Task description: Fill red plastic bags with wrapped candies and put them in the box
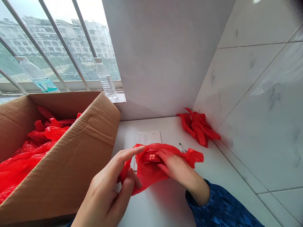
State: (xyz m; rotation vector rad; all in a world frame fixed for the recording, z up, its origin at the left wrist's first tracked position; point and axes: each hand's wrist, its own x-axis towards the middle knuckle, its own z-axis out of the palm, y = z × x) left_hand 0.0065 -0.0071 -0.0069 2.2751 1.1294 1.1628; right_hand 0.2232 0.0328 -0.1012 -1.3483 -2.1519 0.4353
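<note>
While a red plastic bag (151,171) was pinched by the left hand (104,192), a double-happiness card (151,157) was cupped by the right hand (176,168).

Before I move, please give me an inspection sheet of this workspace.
Surface: white counter, tiled wall beside it.
Job's things: red plastic bag with small red printed packet against it.
Clutter: bunched red bags, printed paper sheet, pen, cardboard box holding more red bags.
Grips: left hand pinches the bag's edge; right hand lies over the packet, blue sleeve.
Cables: nothing seen.
Surroundings: two water bottles by the barred window.
</note>
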